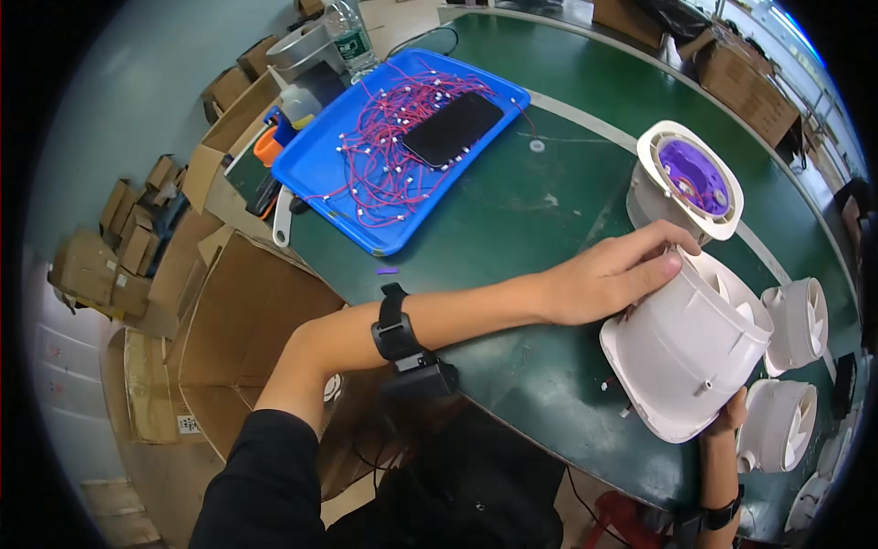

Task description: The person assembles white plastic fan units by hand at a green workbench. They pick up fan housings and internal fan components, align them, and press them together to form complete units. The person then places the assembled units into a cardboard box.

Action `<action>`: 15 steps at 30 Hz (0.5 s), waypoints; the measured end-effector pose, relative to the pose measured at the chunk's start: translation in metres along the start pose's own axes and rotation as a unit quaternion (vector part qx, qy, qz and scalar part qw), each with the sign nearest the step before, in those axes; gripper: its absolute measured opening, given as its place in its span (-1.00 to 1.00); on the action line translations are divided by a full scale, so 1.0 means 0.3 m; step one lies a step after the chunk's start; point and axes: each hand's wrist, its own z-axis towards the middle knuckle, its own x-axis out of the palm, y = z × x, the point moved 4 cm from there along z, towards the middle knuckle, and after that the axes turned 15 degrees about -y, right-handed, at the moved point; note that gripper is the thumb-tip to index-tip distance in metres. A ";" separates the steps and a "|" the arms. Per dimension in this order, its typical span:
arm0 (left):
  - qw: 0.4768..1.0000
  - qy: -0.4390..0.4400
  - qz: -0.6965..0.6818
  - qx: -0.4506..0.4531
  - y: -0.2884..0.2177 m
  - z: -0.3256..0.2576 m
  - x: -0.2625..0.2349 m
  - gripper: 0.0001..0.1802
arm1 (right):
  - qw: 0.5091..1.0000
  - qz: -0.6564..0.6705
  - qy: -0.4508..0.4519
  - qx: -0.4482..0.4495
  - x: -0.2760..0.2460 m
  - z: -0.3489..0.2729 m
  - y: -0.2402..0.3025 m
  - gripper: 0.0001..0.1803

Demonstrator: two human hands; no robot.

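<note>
An open cardboard box [242,311] stands by the left edge of the green table [558,197]. Farther off, a blue tray [315,169] bears red wires [389,119] and a black phone [455,128]; a stretch of green top lies between its near corner and the left forearm. The left hand [599,279] grips a white housing [686,343] at its far left side, thumb and fingers pressed to it. That housing is tilted, wide flange toward the near left, over the right part of the table. Just beyond is a purple-lined housing [690,174] — little room there. The right hand [729,416] touches the white housing's near right side — mostly hidden, so I cannot tell how closed it is. Rightmost, two smaller housings [791,329] leave a narrow gap.
</note>
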 end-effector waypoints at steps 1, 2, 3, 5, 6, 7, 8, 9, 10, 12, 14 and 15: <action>0.999 0.020 0.001 -0.042 -0.002 -0.004 -0.011 -0.37 | 1.000 -0.008 0.004 -0.011 0.012 0.002 0.000 0.01; 0.999 0.012 0.022 0.034 -0.007 -0.003 -0.010 -0.27 | 0.999 -0.021 0.004 -0.031 0.026 0.003 0.003 -0.01; 0.993 0.006 0.043 0.109 0.008 -0.008 0.003 -0.16 | 0.998 -0.033 0.002 -0.052 0.044 0.004 0.009 -0.04; 0.978 0.015 0.107 0.177 -0.015 -0.031 0.023 0.16 | 0.997 -0.026 0.004 -0.077 0.074 0.010 0.005 -0.09; 0.978 0.010 0.108 0.181 -0.024 -0.032 0.022 0.14 | 0.996 -0.025 -0.003 -0.082 0.078 0.015 0.006 -0.10; 0.977 0.003 0.108 0.182 -0.028 -0.038 0.019 0.11 | 0.996 -0.025 -0.010 -0.084 0.080 0.014 0.005 -0.10; 0.977 -0.003 0.107 0.183 -0.033 -0.043 0.016 0.09 | 0.996 -0.025 -0.017 -0.086 0.081 0.012 0.002 -0.11; 0.986 0.013 0.101 0.131 -0.038 -0.035 0.017 0.07 | 0.996 -0.020 -0.025 -0.082 0.067 0.009 0.004 -0.11; 0.992 0.030 0.094 0.079 -0.051 -0.022 0.010 0.06 | 0.996 -0.015 -0.033 -0.079 0.045 0.005 0.002 -0.11; 0.996 0.042 0.075 0.036 -0.045 -0.009 0.007 0.02 | 0.995 -0.020 -0.045 -0.082 0.030 0.004 0.000 -0.10; 0.997 0.033 0.050 0.055 -0.016 0.005 0.004 -0.02 | 0.993 -0.040 -0.054 -0.098 0.032 0.000 -0.003 -0.05; 0.994 0.016 0.070 0.086 -0.009 0.007 0.007 0.01 | 0.989 -0.076 -0.077 -0.103 0.018 0.004 -0.014 0.09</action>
